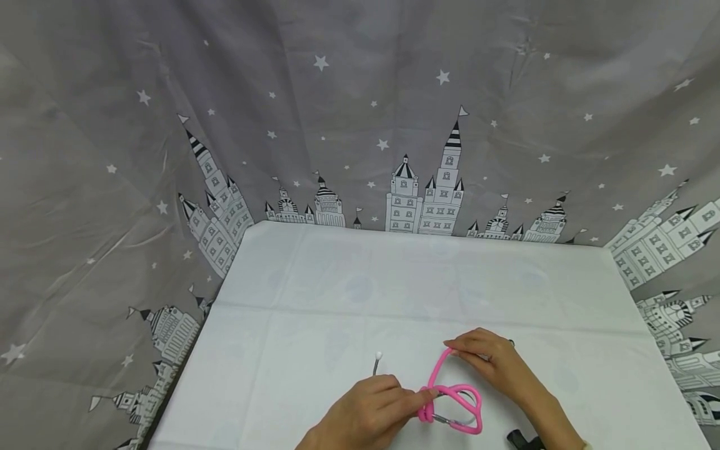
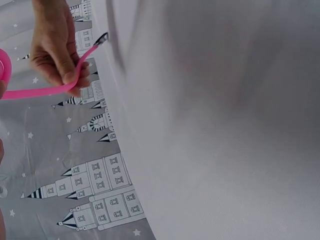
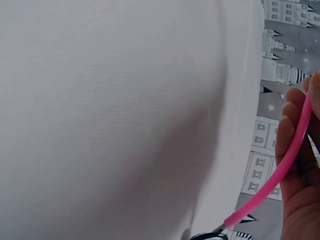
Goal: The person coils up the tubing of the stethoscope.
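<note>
A stethoscope with bright pink tubing (image 1: 425,412) is bundled over the white table, its tubing wound around itself beside a loop with metal parts. My left hand (image 1: 368,409) grips this bundle, the index finger lying along the wound part. Beyond that hand, a metal ear tube with a white ear tip (image 1: 379,355) sticks up. To the right, my right hand (image 1: 492,362) pinches the free stretch of tubing. In the left wrist view, that stretch runs past the right hand (image 2: 57,55) to the chest piece (image 2: 101,38). The right wrist view shows the chest piece (image 3: 210,236) only partly.
The white tabletop (image 1: 315,325) extends behind and left of the hands. A grey curtain (image 1: 360,75) printed with castles and stars surrounds its back and sides. A black object (image 1: 523,440) shows beside the right forearm at the bottom edge.
</note>
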The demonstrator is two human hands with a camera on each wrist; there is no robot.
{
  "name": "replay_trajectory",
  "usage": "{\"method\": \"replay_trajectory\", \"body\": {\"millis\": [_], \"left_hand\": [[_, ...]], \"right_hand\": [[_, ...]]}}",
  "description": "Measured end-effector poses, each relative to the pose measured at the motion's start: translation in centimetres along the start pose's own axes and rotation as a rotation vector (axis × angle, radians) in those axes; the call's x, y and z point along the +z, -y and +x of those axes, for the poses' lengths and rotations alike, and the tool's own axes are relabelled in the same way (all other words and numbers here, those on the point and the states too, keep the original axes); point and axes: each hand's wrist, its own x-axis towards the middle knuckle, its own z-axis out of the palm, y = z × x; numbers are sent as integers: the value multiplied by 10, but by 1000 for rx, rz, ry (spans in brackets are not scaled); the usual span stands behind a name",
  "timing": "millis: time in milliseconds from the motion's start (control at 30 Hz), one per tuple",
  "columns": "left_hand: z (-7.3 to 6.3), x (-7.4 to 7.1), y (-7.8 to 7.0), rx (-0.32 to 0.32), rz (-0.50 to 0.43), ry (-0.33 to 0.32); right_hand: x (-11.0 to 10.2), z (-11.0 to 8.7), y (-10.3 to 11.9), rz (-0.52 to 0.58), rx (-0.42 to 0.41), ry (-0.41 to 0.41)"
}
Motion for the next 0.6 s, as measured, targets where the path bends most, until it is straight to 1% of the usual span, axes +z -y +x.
{"method": "replay_trajectory", "body": {"millis": [100,333,500,600], "left_hand": [[0,-1,1,-8,-1,-5],[3,-4,7,16,-6,-34],[3,-7,10,-3,-29,-50],[4,-8,12,-12,-37,-57]], "right_hand": [[1,-1,-2,-11,2,-7],[1,-5,-5,-17,16,-8],[0,-9,-6,-30,52,1],[-1,-11,-7,-40,58,1]]}}
